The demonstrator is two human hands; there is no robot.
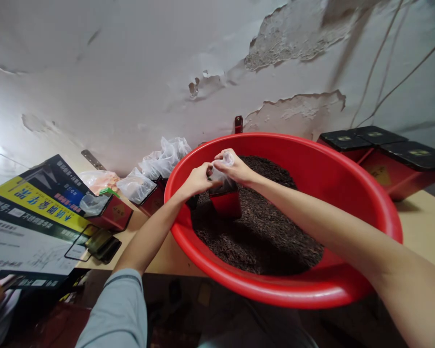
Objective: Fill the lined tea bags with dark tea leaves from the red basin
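A red tin [227,205] stands upright on dark loose tea leaves [264,237] inside a wide red basin [362,193]. From the tin's top rises a clear plastic bag [220,169], its upper part bunched. My left hand [198,181] has its fingers closed on the left side of the bag's neck. On the other side, my right hand [234,166] is closed around the gathered top, with some plastic showing above the fingers. Both hands are just over the tin. What lies inside the bag is hidden.
Several red tins with plastic bags [137,186] line the table left of the basin. Black-lidded red tins [406,154] stand at the right. A printed cardboard box [32,217] and a dark scoop-like container [102,244] are at the left. A peeling wall [148,87] rises behind.
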